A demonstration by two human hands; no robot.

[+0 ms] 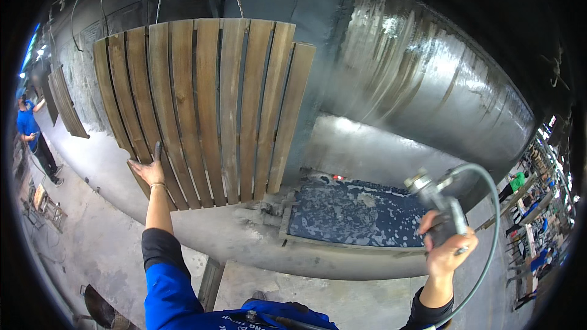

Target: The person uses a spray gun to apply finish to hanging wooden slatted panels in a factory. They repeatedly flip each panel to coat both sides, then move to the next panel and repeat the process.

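Note:
A slatted wooden panel (208,110) hangs from thin wires at the left centre, its brown slats running nearly upright with narrow gaps. My left hand (148,171) rests against the panel's lower left part, with thumb and a finger spread apart on the slats. Some of its other fingers are hard to make out. At the right, my right hand (449,247) is wrapped round the handle of a metal spray gun (437,198). The gun points up and to the left, apart from the panel. A pale hose (494,208) loops from the gun down past my right forearm.
Behind the panel stand a grey booth wall and a wet, shiny curved metal sheet (428,67). Below it lies a trough (354,214) of dark liquid with pale floating patches. Another person (30,125) stands far left near a second hanging panel (67,104). Several people work far right.

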